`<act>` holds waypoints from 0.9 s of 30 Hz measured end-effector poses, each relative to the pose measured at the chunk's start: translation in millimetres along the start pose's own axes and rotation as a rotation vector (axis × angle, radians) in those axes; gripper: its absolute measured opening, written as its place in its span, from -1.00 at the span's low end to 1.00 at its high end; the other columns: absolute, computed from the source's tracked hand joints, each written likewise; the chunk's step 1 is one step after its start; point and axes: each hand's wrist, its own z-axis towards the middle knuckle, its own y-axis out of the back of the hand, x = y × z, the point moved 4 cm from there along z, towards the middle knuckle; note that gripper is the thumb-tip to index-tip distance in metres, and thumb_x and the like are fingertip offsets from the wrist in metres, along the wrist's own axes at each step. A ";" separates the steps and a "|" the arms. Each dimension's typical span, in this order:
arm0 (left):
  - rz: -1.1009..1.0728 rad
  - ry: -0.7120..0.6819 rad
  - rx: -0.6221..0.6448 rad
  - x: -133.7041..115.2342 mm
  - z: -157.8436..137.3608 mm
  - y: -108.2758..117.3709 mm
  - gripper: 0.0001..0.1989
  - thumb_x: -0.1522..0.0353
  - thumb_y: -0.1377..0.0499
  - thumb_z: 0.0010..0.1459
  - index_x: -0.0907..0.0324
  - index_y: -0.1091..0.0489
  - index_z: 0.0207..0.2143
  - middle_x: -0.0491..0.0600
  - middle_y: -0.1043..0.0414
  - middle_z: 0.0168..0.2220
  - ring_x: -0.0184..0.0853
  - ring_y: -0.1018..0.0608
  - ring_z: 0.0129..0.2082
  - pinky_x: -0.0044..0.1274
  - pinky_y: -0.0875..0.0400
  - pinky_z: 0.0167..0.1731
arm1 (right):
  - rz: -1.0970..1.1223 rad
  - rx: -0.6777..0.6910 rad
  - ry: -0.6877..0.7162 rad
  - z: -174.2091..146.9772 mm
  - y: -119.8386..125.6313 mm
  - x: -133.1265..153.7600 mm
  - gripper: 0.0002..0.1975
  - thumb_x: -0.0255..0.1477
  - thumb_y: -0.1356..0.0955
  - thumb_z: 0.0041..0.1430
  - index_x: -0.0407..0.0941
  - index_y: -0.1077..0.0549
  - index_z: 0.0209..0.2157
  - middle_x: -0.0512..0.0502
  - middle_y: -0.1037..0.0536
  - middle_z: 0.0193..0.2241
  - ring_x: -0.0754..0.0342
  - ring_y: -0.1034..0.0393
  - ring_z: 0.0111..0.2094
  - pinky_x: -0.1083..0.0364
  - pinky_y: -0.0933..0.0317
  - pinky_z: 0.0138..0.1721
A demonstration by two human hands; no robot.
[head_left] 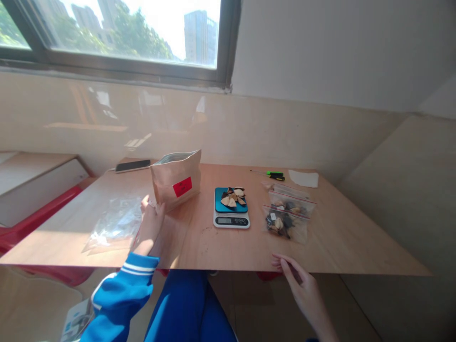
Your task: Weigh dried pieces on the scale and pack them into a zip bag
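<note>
blue trouser legs (185,308) fill the bottom of the view, under the near edge of the wooden counter (221,247). right hand (301,285) hangs at that near edge, fingers (283,261) loosely spread and touching the rim, holding nothing. left hand (149,223), in a blue sleeve with white stripes (137,268), rests on the counter with its fingers curled loosely against the lower left corner of the brown paper pouch (177,179); whether they pinch anything i cannot tell. that pouch stands upright, mouth open, a red label on its front. clear empty bags (112,223) lie just left of the left hand. right of the pouch sits a small scale (231,207) with shell-like pieces (234,195) on its blue plate. further right lie filled zip bags (287,213), then a green-handled tool (274,175) and white paper (303,178). a phone (132,166) lies behind the pouch.
</note>
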 end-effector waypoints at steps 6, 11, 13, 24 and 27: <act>0.152 0.019 -0.028 16.5 -17.1 47.9 -0.55 0.28 0.05 0.19 0.27 -0.16 0.11 0.26 -0.15 0.14 0.04 -0.33 0.15 -0.19 -0.23 0.11 | -0.012 0.032 0.013 -1.7 -3.6 2.9 -0.56 -0.07 -0.28 0.11 -0.10 -0.56 -0.22 -0.20 -0.63 -0.35 -0.06 -0.54 -0.30 0.05 -0.44 -0.21; 0.213 -0.037 0.057 41.5 -16.4 69.4 -0.74 0.33 -0.03 0.10 0.20 -0.36 -0.16 0.13 -0.40 -0.07 0.05 -0.41 0.06 -0.19 -0.21 0.11 | -0.014 0.081 0.019 -3.1 -10.8 5.0 -0.58 -0.08 -0.27 0.12 -0.09 -0.55 -0.21 -0.19 -0.63 -0.34 -0.06 -0.54 -0.29 0.05 -0.43 -0.21; 0.220 -0.057 0.110 49.2 -17.0 71.2 -0.80 0.33 -0.08 0.07 0.18 -0.41 -0.26 0.10 -0.46 -0.15 0.03 -0.48 -0.05 -0.21 -0.27 0.05 | -0.015 0.104 0.025 -3.9 -15.7 7.6 -0.58 -0.09 -0.27 0.12 -0.09 -0.55 -0.21 -0.18 -0.63 -0.33 -0.07 -0.54 -0.28 0.04 -0.42 -0.19; 0.013 -0.194 -0.016 -37.1 9.9 62.4 -0.35 0.13 -0.14 0.06 0.12 -0.11 0.18 0.13 -0.15 0.25 -0.12 -0.26 0.23 -0.29 -0.17 0.16 | 0.003 0.315 0.089 -16.0 -60.4 40.9 -0.63 -0.17 -0.23 0.22 -0.09 -0.52 -0.16 -0.15 -0.60 -0.26 -0.04 -0.50 -0.19 0.06 -0.34 -0.10; -0.359 -0.281 -0.079 -88.7 44.5 66.3 -0.48 0.14 0.06 0.24 0.14 -0.10 0.20 0.10 -0.19 0.24 -0.24 -0.34 0.17 -0.36 -0.24 0.12 | 0.019 0.350 0.103 -20.0 -65.6 44.8 -0.63 -0.18 -0.22 0.23 -0.10 -0.52 -0.17 -0.14 -0.60 -0.27 -0.04 -0.50 -0.19 0.07 -0.34 -0.10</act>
